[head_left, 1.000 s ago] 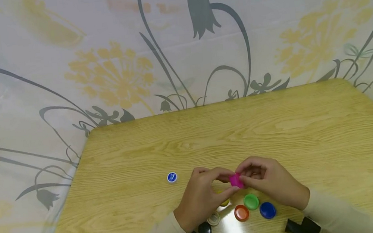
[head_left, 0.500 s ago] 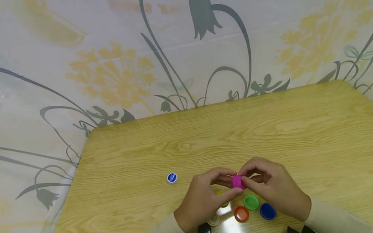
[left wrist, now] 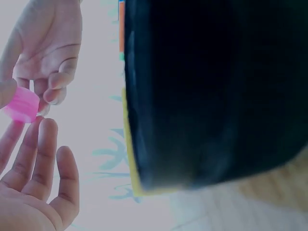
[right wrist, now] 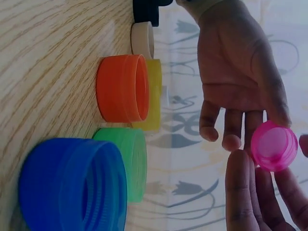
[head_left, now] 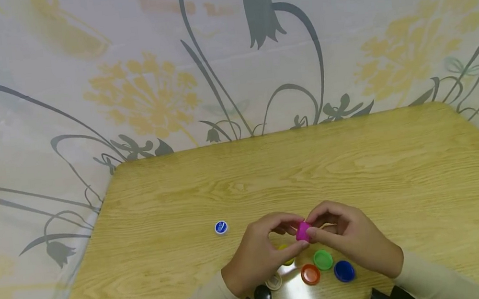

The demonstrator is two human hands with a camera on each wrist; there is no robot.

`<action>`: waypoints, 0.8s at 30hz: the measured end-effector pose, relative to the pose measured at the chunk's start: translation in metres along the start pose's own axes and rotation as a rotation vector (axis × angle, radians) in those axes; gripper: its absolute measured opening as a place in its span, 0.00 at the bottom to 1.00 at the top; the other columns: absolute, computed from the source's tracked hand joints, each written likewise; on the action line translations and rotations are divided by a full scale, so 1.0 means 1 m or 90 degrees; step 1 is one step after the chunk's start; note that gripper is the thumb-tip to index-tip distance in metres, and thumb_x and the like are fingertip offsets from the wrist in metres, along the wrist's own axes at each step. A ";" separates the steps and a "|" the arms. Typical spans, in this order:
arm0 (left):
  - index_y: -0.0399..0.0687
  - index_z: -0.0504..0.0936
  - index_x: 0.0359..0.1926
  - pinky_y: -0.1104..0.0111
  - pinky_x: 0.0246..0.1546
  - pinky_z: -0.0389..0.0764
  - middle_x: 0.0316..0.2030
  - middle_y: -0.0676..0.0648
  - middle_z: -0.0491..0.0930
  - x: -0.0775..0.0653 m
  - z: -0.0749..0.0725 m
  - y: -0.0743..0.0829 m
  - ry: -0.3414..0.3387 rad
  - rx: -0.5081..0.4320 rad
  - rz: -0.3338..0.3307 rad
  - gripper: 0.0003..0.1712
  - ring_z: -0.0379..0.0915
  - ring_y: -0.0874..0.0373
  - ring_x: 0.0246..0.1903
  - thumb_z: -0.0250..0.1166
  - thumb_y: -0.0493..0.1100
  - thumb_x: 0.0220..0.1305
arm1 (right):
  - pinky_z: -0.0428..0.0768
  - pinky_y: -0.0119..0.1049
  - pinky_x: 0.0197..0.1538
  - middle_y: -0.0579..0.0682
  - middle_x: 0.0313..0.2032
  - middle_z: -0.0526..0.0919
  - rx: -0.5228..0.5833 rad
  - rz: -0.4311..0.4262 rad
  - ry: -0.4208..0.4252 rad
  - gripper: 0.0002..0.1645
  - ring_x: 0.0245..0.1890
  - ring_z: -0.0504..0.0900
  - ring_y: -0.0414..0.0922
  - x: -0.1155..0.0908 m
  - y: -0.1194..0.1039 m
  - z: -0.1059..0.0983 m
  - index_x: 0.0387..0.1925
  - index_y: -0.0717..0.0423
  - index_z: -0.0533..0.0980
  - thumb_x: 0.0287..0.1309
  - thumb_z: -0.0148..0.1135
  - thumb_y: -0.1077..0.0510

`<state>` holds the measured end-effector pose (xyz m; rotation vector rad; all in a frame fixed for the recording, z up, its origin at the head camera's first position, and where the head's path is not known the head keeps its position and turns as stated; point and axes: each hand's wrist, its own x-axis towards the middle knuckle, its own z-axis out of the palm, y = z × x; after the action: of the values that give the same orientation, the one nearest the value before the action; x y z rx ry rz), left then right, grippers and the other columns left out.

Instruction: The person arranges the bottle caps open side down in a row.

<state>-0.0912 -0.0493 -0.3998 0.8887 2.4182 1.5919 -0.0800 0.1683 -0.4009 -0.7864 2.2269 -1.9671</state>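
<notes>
A pink bottle cap (head_left: 302,231) is held up over the table between both hands. My left hand (head_left: 259,249) pinches it from the left with thumb and fingertips. From the right, my right hand (head_left: 352,239) holds it between thumb and index finger. The cap's hollow inside shows in the right wrist view, where the cap (right wrist: 274,146) sits among the fingertips of both hands. Below lie an orange cap (head_left: 310,274), a green cap (head_left: 323,260) and a blue cap (head_left: 344,271). A yellow cap (head_left: 288,261) is partly hidden behind the left thumb.
A beige cap (head_left: 274,282) and a black cap (head_left: 263,296) lie by the left wrist. Farther left stands a blue-and-white cap (head_left: 221,227). Black wrist-worn devices show under both sleeves. A flowered curtain (head_left: 232,73) hangs behind the wooden table (head_left: 162,200).
The pink cap has been turned and tilted slightly between the fingers, and the fingertips have shifted a little on it. The caps on the table have stayed in place.
</notes>
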 end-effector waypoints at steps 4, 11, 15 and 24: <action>0.52 0.83 0.54 0.65 0.51 0.82 0.47 0.55 0.84 0.001 -0.002 -0.001 0.008 0.039 0.041 0.19 0.78 0.68 0.45 0.72 0.47 0.62 | 0.86 0.36 0.42 0.50 0.42 0.82 -0.013 0.021 0.002 0.09 0.38 0.87 0.42 0.001 0.000 0.000 0.45 0.60 0.77 0.63 0.63 0.69; 0.49 0.83 0.54 0.69 0.49 0.82 0.47 0.54 0.85 0.001 -0.004 -0.001 0.033 0.062 0.068 0.20 0.78 0.66 0.45 0.73 0.45 0.61 | 0.85 0.36 0.43 0.49 0.43 0.83 -0.039 0.031 -0.001 0.12 0.39 0.86 0.42 0.000 0.002 -0.002 0.47 0.57 0.77 0.62 0.65 0.67; 0.50 0.82 0.56 0.70 0.49 0.81 0.50 0.53 0.85 0.001 -0.004 -0.001 0.048 0.061 0.069 0.22 0.79 0.65 0.45 0.73 0.46 0.61 | 0.85 0.36 0.44 0.49 0.44 0.83 -0.057 0.021 0.002 0.14 0.40 0.85 0.44 0.001 0.004 -0.003 0.48 0.55 0.77 0.62 0.66 0.66; 0.52 0.82 0.56 0.67 0.46 0.81 0.48 0.55 0.86 0.000 -0.005 -0.004 0.067 0.076 0.078 0.22 0.79 0.63 0.46 0.73 0.46 0.61 | 0.83 0.32 0.44 0.47 0.46 0.86 -0.125 -0.049 0.019 0.19 0.40 0.84 0.40 0.000 0.006 -0.001 0.51 0.51 0.79 0.59 0.68 0.67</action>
<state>-0.0948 -0.0541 -0.4007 1.0164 2.6016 1.5873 -0.0822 0.1695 -0.4067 -0.8815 2.4713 -1.8222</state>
